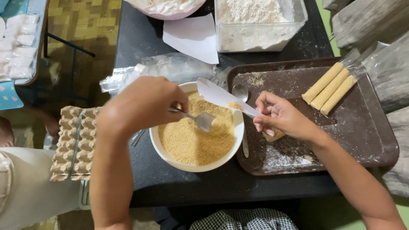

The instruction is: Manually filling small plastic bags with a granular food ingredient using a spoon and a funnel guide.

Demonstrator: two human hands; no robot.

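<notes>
We see from above our left hand point(142, 104) gripping a metal spoon point(200, 119) over a white bowl point(197, 165) of golden crumbs point(187, 140). Our right hand point(281, 117) pinches a white paper wrapper point(221, 97) at the bowl's rim. Beyond, three crumbed rolls point(329, 88) lie on a brown tray point(362, 132); a tub of flour point(255, 21) stands farthest.
</notes>
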